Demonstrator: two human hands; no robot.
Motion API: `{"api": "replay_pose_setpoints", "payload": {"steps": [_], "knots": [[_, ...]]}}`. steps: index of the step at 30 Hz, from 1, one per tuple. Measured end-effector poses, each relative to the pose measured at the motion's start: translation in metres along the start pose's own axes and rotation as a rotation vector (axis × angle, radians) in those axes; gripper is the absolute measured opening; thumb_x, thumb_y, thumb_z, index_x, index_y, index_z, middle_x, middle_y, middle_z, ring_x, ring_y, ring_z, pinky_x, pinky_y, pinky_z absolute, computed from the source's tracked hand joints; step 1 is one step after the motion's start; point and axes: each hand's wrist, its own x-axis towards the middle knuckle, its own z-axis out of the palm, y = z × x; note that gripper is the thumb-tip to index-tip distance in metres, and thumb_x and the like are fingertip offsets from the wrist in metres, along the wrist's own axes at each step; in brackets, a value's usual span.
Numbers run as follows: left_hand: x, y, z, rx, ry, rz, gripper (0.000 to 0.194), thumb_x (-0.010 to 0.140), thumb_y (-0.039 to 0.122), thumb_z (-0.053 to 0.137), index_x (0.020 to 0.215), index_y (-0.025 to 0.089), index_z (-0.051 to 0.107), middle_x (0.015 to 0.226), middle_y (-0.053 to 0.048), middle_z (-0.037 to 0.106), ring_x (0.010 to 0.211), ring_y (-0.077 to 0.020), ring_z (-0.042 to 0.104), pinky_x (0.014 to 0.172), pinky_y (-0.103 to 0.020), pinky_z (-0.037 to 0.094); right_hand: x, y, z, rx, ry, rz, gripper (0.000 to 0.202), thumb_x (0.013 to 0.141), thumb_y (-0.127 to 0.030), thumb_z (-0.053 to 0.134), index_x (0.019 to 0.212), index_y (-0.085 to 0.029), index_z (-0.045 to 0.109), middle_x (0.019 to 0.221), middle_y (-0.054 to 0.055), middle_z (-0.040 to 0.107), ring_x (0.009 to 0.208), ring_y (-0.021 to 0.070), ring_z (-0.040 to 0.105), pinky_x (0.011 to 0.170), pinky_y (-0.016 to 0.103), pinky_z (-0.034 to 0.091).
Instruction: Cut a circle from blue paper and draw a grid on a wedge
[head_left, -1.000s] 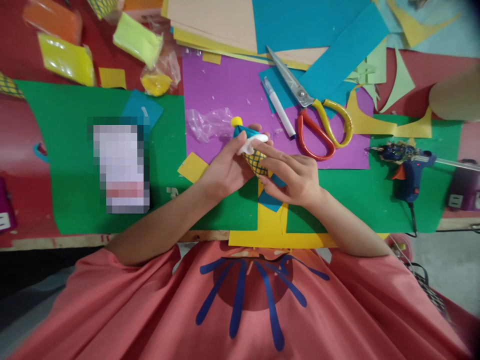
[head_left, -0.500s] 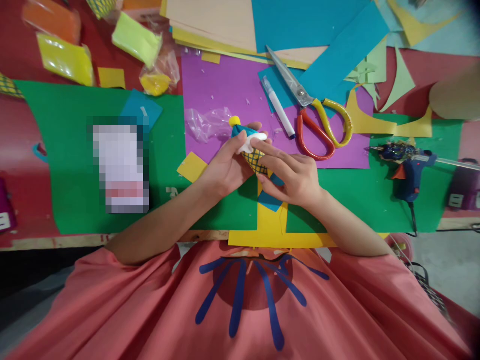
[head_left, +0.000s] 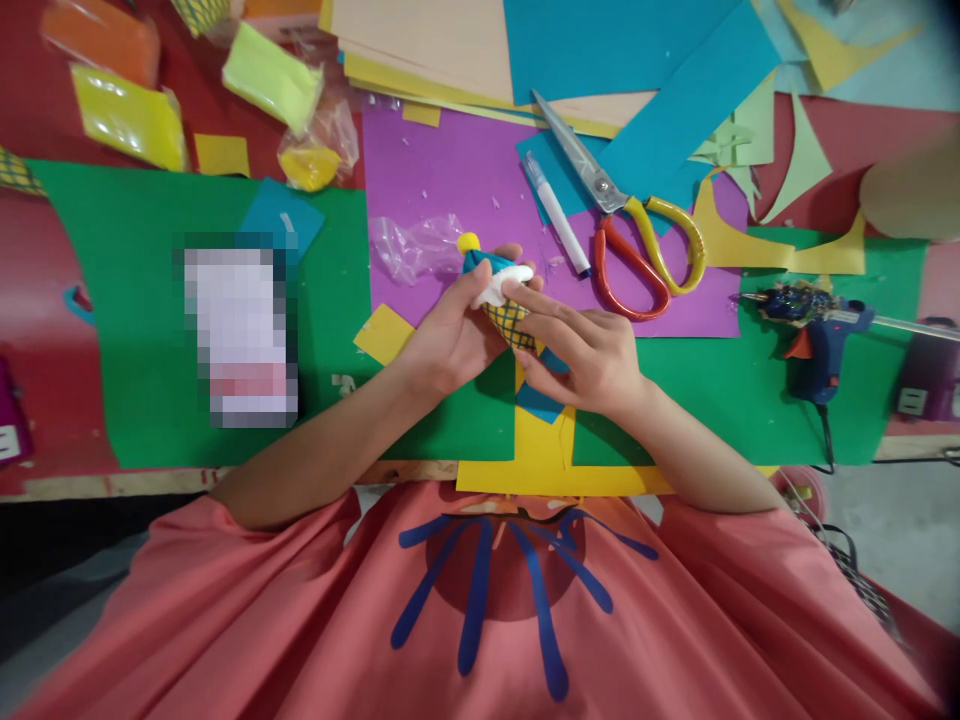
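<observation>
A small cone figure (head_left: 508,322) has a yellow-and-dark checkered body, a white wavy band (head_left: 504,284), a blue top and a yellow ball (head_left: 469,242) at its tip. It lies tilted in my left hand (head_left: 450,335), whose thumb presses near the white band while the other fingers are partly hidden behind it. My right hand (head_left: 589,350) touches the figure from the right, its index fingertip on the white band and its other fingers beside the checkered part. Clear crumpled plastic (head_left: 412,250) rests on the purple sheet (head_left: 435,150) beyond my left hand.
Scissors (head_left: 604,190) and a white pen (head_left: 556,215) lie beyond my right hand. A glue gun (head_left: 825,345) is at the right, a blurred-out phone-like object (head_left: 240,330) at the left. Wrapped clay packs (head_left: 127,115) and paper sheets (head_left: 427,45) lie at the back.
</observation>
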Motion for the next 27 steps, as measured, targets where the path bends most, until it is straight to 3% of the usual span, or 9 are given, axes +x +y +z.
{"api": "replay_pose_setpoints", "payload": {"steps": [5,11,16,22,27], "knots": [[0.000,0.001,0.001,-0.044,0.005,-0.023,0.022,0.099,0.024,0.040,0.095,0.023,0.061,0.095,-0.001,0.069,0.127,-0.0186,0.053,0.097,-0.025,0.047,-0.002,0.001,0.000,-0.009,-0.009,-0.008,0.023,0.093,-0.030,0.045,0.100,-0.019,0.064,0.118,0.010,0.072,0.067,0.0147,0.070,0.056,0.027,0.052],[0.000,0.001,0.005,-0.028,0.055,-0.007,0.033,0.102,0.023,0.026,0.117,0.019,0.055,0.102,-0.004,0.066,0.126,-0.0165,0.055,0.097,-0.028,0.049,-0.001,0.000,0.000,-0.032,0.087,-0.080,0.017,0.093,-0.025,0.049,0.095,-0.017,0.063,0.115,0.009,0.074,0.065,0.0118,0.069,0.056,0.024,0.052],[0.002,0.001,0.004,-0.014,0.066,-0.001,0.029,0.101,0.023,0.031,0.103,0.023,0.060,0.103,-0.004,0.067,0.128,-0.0183,0.054,0.100,-0.029,0.048,-0.001,0.001,0.001,0.023,0.159,-0.101,0.011,0.090,-0.022,0.053,0.095,-0.016,0.061,0.112,0.010,0.075,0.064,0.0120,0.069,0.055,0.024,0.050],[0.001,-0.001,-0.001,0.050,-0.002,0.020,0.027,0.099,0.024,0.035,0.096,0.023,0.062,0.100,-0.002,0.069,0.125,-0.0199,0.055,0.094,-0.028,0.051,-0.002,0.004,0.000,0.093,0.270,-0.133,0.006,0.091,-0.021,0.053,0.094,-0.018,0.057,0.101,0.007,0.077,0.064,0.0114,0.070,0.053,0.023,0.051],[0.001,-0.001,-0.005,0.095,-0.036,0.010,0.020,0.097,0.035,0.045,0.099,0.022,0.060,0.103,-0.004,0.067,0.121,-0.0238,0.058,0.089,-0.031,0.052,-0.001,0.005,0.001,0.073,0.225,-0.115,0.011,0.092,-0.022,0.050,0.101,-0.019,0.055,0.109,0.009,0.075,0.058,0.0094,0.065,0.050,0.022,0.049]]}}
